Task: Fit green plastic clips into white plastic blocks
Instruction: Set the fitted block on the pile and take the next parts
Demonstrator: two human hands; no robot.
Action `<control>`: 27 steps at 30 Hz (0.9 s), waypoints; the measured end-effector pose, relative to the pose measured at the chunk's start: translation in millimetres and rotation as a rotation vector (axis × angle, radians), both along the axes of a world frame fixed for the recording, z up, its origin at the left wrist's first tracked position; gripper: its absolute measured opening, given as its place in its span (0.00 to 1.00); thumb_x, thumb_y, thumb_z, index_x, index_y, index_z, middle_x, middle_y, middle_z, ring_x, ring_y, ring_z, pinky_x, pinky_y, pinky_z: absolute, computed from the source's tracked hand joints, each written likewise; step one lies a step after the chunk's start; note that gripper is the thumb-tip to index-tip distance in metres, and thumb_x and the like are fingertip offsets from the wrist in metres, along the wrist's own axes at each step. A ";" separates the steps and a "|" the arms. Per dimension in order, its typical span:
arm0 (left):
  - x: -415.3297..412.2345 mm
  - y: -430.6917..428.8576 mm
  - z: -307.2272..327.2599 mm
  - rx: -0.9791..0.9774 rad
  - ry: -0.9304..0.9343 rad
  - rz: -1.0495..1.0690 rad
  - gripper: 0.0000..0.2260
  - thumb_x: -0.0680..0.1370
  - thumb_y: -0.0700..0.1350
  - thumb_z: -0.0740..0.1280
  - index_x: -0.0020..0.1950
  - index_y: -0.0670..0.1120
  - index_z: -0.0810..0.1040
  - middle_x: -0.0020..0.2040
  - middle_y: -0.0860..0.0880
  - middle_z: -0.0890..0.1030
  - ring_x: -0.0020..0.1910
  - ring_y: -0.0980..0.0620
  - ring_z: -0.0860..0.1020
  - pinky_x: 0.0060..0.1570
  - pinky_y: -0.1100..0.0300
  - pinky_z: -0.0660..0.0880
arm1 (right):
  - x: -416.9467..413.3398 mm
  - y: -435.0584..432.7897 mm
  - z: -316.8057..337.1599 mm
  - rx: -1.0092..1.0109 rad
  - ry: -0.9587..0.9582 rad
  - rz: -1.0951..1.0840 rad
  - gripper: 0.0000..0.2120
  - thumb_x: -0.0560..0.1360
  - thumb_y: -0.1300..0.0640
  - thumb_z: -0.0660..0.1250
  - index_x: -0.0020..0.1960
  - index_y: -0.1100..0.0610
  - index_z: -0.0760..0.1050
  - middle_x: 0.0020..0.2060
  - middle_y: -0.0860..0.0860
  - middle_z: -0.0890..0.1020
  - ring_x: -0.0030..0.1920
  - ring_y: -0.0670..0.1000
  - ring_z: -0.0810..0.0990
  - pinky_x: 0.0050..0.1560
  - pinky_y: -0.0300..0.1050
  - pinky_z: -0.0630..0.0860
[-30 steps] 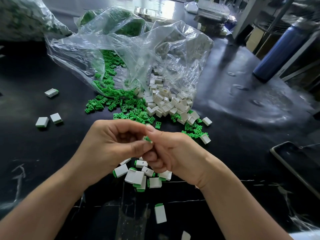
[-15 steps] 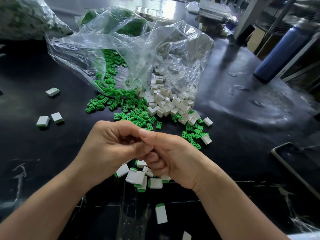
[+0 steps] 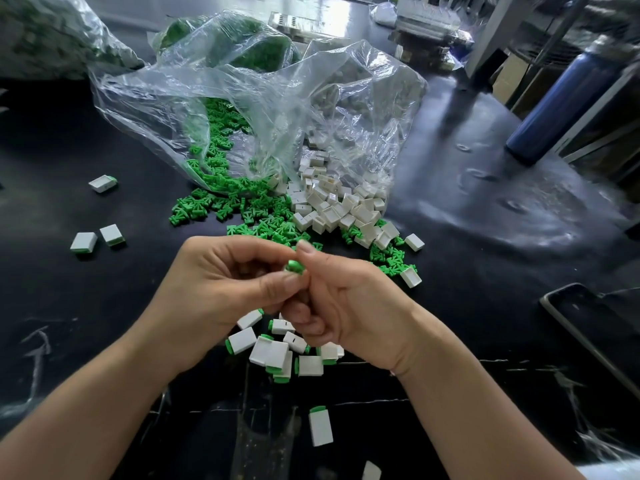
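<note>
Both hands meet at the middle of the view, fingers curled. The left hand [image 3: 221, 285] and the right hand [image 3: 349, 306] together pinch a small green plastic clip [image 3: 295, 266] between the left thumb and the right forefinger. The fingers hide whether a white block sits under it.

They are raised over a glossy black surface [image 3: 467, 258] that carries pale scratches and smears and reflects light on its far right part. Directly beneath the hands lies a cluster of white plastic blocks with green ends [image 3: 270, 353], and one more such block [image 3: 320, 426] lies alone, closer to the person. Well to the left of the left hand rest three further green-ended blocks [image 3: 83, 242].

Beyond the hands, a crumpled clear plastic bag [image 3: 277, 98] lies open toward them. A heap of loose green plastic clips [image 3: 249, 216] spills from its mouth beyond the left hand, touching a heap of empty white plastic blocks [image 3: 332, 209] beyond the right. Another filmy bag of green pieces [image 3: 52, 36] sits far off to the left.

To the right of the right hand lies a dark flat device with a pale rim [image 3: 595, 327]. Far beyond it stands a tall blue cylindrical bottle [image 3: 557, 105], and grey metal equipment [image 3: 429, 22] stands at the surface's far edge.
</note>
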State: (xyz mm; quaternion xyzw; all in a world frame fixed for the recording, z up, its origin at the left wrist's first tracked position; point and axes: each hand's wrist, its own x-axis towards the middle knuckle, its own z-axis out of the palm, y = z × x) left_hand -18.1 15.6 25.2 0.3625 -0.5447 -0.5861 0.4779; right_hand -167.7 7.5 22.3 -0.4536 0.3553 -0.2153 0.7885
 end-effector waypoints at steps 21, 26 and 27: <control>6.0 -2.9 -1.4 0.085 -0.033 0.007 0.08 0.60 0.38 0.70 0.37 0.43 0.85 0.40 0.45 0.82 0.37 0.48 0.80 0.40 0.59 0.78 | 0.5 6.1 9.5 -0.209 0.151 -0.138 0.12 0.75 0.49 0.63 0.37 0.55 0.73 0.28 0.47 0.71 0.27 0.44 0.65 0.26 0.32 0.61; 5.1 -4.0 -1.7 0.135 0.002 -0.034 0.08 0.64 0.37 0.67 0.38 0.41 0.85 0.45 0.40 0.84 0.39 0.45 0.83 0.40 0.60 0.79 | 1.1 8.1 11.7 -0.328 0.236 -0.131 0.14 0.80 0.54 0.53 0.39 0.56 0.70 0.30 0.48 0.70 0.30 0.44 0.65 0.29 0.34 0.63; 4.7 -3.3 -0.4 0.138 0.025 -0.071 0.09 0.64 0.36 0.66 0.39 0.39 0.84 0.42 0.36 0.83 0.36 0.42 0.83 0.38 0.60 0.79 | 1.7 8.7 12.3 -0.347 0.248 -0.125 0.13 0.81 0.54 0.53 0.41 0.54 0.71 0.31 0.48 0.69 0.30 0.45 0.65 0.30 0.34 0.63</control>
